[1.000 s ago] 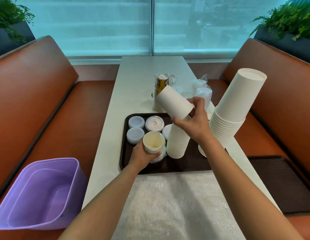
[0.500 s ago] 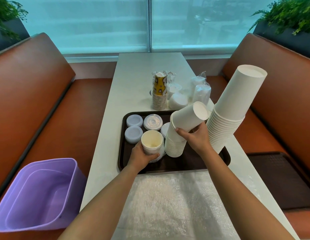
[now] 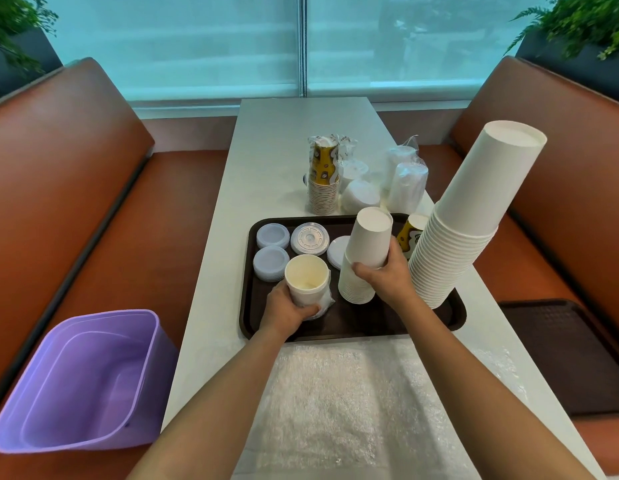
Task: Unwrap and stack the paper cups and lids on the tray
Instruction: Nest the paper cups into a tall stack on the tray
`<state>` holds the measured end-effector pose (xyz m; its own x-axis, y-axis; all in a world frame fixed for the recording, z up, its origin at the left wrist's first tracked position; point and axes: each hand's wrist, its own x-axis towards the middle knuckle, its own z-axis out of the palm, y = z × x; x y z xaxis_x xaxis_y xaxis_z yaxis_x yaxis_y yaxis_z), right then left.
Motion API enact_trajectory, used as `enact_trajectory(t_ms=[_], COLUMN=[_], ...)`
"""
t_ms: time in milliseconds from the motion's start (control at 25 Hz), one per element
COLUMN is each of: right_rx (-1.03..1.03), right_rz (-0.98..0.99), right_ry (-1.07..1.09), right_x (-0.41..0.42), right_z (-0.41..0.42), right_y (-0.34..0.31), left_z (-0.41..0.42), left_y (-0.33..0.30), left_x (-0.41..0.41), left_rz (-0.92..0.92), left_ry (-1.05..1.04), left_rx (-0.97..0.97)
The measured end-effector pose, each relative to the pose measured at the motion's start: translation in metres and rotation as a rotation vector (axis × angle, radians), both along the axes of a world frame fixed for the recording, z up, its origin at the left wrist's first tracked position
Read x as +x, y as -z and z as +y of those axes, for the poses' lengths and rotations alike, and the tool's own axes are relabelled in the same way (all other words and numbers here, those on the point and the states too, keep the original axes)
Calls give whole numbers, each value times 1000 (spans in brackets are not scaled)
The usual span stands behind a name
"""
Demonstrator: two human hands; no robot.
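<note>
Paper cups: a short stack of white cups (image 3: 357, 284) stands mouth-down near the middle of the dark tray (image 3: 349, 323), with one more white cup (image 3: 370, 239) set upside down on top of it.
Right hand (image 3: 387, 277): fingers curled round the lower rim of that top cup, thumb toward the camera.
Left hand (image 3: 290, 308): grips an upright cup stack (image 3: 306, 282), mouth up, still in clear wrap at its base, at the tray's front left.
Tall stack: a leaning column of white cups (image 3: 467, 223) rests on the tray's right end, just beside the right hand.
Lids: three piles of round lids (image 3: 271, 261) lie on the tray's left part, with a white lid (image 3: 337, 252) behind the short stack.
Table (image 3: 266, 168): beyond the tray stand a printed cup stack (image 3: 323, 181) and wrapped bundles (image 3: 403, 181).
Near edge: bubble-textured plastic sheet (image 3: 346, 403) lies on the table in front of the tray.
Bench: a purple bin (image 3: 83, 382) sits on the left seat.
</note>
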<state>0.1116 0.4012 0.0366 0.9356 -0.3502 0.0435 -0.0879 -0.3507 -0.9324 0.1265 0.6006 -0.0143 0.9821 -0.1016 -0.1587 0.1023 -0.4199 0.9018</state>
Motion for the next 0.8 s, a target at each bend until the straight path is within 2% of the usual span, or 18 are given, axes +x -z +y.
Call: enact_trajectory(t_ms=[80,120,240,280,320,360,440,520,560,640,680,800], right_rx=[-23,-101,-546,-644,-700,-715,-587,-277,-109,62,72,47], right_rz=[-19,-98,-669,-816,-875,-815,-425,-14,101,177,188,217], right_ry=[14,74,220,153,22,-122,-333,-391,-393,-399,-409,-388], right_x=[-3,-8,-25,-28,-29,-29,-27,-25,-23,-20,-18,-17], right_z=[-4,-3,17,31,47,64,88,92,90,80,76,75], right_y=[-3,-6,-27,-34,-38,-40,-32,-14,-3,15,22,33], left_z=[1,2,5,5,6,7,7,12,15,25,30,36], left_y=[1,2,1,0,-3,-2,-9,-15,-14,-15,-13,-12], left_x=[-1,-1,-4,-5,-6,-7,-11,-17,-16,-10,-6,-2], left_rz=[-8,-14,-7,-19,-20,-31,16,88,103,92,97,125], left_ry=[-39,-51,-63,-68,-59,-40,23,58,65,150,186,197], left_rx=[10,14,20,4,-11,5,-12,-95,-109,-103,-67,-124])
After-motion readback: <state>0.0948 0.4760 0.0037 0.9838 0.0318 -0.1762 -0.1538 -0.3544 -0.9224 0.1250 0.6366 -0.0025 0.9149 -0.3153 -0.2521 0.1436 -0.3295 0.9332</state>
